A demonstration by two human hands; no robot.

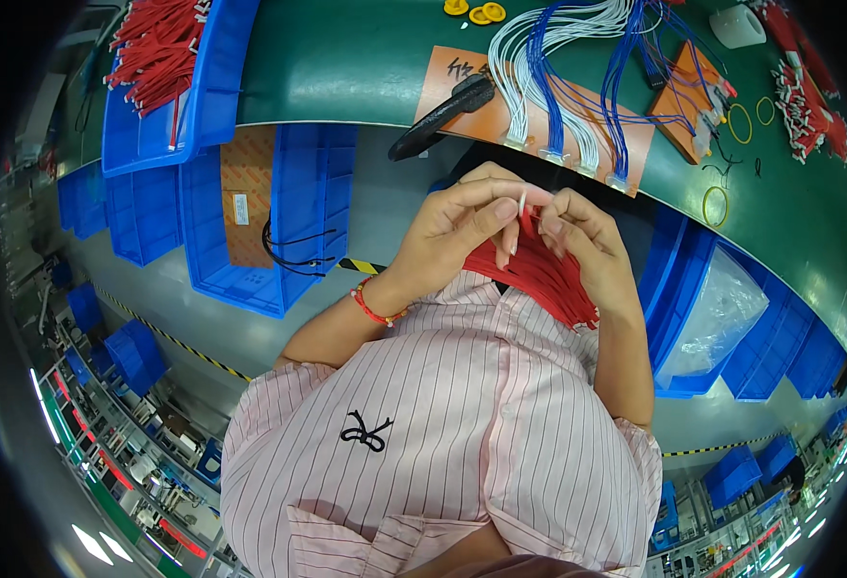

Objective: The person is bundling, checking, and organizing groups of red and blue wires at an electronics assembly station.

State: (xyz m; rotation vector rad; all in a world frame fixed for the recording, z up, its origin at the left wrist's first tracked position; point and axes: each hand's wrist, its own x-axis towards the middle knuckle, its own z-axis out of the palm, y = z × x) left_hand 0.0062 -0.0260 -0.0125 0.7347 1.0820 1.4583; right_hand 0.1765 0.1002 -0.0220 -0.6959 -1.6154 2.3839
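Observation:
Both hands meet over my lap at the table's front edge. My left hand [471, 220] is closed in a pinch, thumb against forefinger, with a small white end piece [522, 203] of a red wire between the fingers. Close beside it, my right hand [582, 231] is also closed, its thumb and fingertips pinched at the red wire. What exactly lies in the right fingertips is too small to tell. Under both hands a bundle of red wires [553, 279] with white ends rests across my lap.
On the green table [337, 67] lie white and blue cable harnesses [548, 91], a black-handled tool [443, 116], an orange block [683, 106] and yellow rings [715, 205]. A blue bin [120, 144] of red wires stands left. Blue crates [293, 279] sit below.

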